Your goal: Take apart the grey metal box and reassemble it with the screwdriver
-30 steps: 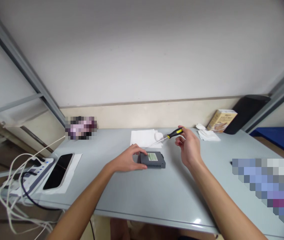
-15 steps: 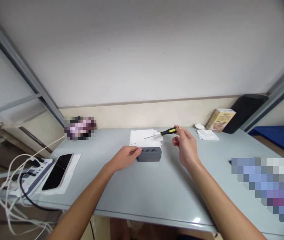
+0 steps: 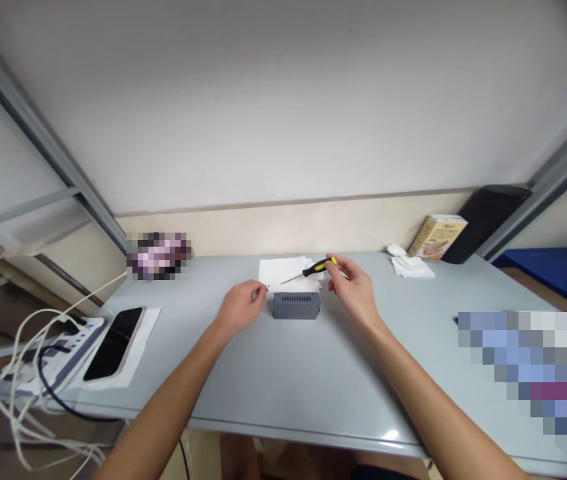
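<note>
Holding a screwdriver (image 3: 320, 267) in the right hand (image 3: 353, 290), pinching the end of its black-and-yellow handle in the fingers and pointing its thin shaft left and slightly near, over the white paper (image 3: 276, 270). Not showing clearly whether touching the paper with the tip or hanging just above it. Holding the left hand (image 3: 240, 308) to the left of a small dark grey box (image 3: 296, 311), just beside it yet apart, keeping the fingers narrow by the near edge of the paper, next to a tiny dark speck (image 3: 268, 287). Not being able to tell whether gripping anything between those fingertips. Having the box resting on the grey surface (image 3: 283, 387) between both hands, on the near side of the paper, with a row of slots along its upper face. Seeing a black-screened phone (image 3: 114, 343) lying at the left on another white sheet (image 3: 136, 347), near a power strip (image 3: 70, 353). Seeing, at the far right, crumpled white tissue (image 3: 413, 267), a yellow carton (image 3: 438, 237) and, just right of the carton, a tall black object (image 3: 488, 223).
</note>
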Demonstrator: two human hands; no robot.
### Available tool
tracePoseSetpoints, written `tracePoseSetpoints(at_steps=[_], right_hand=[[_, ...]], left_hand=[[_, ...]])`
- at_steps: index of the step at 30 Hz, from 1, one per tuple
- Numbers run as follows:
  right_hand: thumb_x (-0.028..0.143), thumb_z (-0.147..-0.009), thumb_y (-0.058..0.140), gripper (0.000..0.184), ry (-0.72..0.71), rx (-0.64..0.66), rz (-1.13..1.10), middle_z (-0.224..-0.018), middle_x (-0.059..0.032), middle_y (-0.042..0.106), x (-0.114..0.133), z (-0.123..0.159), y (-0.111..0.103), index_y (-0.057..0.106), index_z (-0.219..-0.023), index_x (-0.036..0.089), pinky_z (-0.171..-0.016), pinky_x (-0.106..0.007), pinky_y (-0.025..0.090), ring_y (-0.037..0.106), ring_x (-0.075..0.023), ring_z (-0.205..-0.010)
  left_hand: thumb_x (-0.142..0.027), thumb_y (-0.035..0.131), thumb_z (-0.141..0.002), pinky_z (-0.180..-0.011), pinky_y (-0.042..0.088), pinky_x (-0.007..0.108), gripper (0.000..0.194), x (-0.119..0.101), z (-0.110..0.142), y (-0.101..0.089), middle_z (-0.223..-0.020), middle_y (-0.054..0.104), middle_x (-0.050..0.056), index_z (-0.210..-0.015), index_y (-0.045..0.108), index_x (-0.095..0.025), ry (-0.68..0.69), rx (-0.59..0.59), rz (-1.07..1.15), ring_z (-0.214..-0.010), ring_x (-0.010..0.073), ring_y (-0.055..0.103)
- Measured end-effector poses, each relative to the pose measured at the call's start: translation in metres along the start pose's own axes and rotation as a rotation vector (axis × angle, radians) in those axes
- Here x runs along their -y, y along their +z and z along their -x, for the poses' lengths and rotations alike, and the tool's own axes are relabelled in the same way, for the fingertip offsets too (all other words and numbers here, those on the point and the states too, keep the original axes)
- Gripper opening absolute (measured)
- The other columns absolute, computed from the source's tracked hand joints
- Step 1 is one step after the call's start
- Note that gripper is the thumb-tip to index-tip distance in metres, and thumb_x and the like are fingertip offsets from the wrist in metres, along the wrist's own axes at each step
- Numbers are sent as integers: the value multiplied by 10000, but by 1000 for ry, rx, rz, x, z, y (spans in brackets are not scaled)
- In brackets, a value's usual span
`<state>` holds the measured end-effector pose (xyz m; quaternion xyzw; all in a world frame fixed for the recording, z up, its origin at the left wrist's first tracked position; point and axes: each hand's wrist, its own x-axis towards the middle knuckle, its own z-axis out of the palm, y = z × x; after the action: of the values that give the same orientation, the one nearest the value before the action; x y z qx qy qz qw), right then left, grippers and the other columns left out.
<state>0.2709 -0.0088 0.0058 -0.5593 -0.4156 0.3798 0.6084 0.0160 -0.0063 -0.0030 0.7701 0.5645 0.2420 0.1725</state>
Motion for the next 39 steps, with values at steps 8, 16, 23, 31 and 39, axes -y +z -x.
tracePoseSetpoints(at_steps=[8, 16, 23, 31, 39], right_hand=[[585, -770, 770, 527, 8, 83, -18, -1033, -55, 741, -7, 4, 6, 762, -1133, 204, -585, -293, 433, 526, -107, -575], [577, -778, 794, 528, 48, 125, -56, -1047, -49, 753, -12, 9, 11, 768, -1169, 223, -596, -289, 425, 525, -108, -593], [566, -754, 813, 508, 49, 98, -90, -977, -40, 733, -4, 12, 11, 780, -1125, 220, -605, -297, 430, 507, -117, -599], [600, -736, 817, 552, 38, 124, -123, -762, 1, 636, 1, 13, 11, 787, -1129, 213, -580, -295, 397, 457, -132, -602], [596, -727, 828, 553, 38, 111, -139, -768, 2, 643, 4, 14, 11, 792, -1117, 205, -585, -289, 399, 452, -124, -604]], left_hand=[[-232, 490, -1001, -834, 516, 338, 280, 8, -3, 3, -1068, 732, 65, -1075, 760, -216, -20, -90, -104, -935, 221, 685], [-217, 508, -1006, -858, 522, 349, 277, 12, -3, 9, -1083, 702, 62, -1147, 747, -211, -22, -75, -122, -873, 203, 680], [-300, 537, -1030, -897, 516, 353, 259, 13, -4, 10, -1064, 692, 62, -1161, 746, -220, -15, -81, -136, -993, 232, 686], [-389, 611, -1006, -818, 505, 327, 214, 11, -4, 9, -1048, 723, 32, -1027, 778, -257, -39, -104, -63, -874, 201, 681], [-306, 584, -1028, -835, 495, 333, 202, 11, -4, 7, -1025, 726, 32, -1027, 777, -247, 35, -120, -55, -880, 196, 673]])
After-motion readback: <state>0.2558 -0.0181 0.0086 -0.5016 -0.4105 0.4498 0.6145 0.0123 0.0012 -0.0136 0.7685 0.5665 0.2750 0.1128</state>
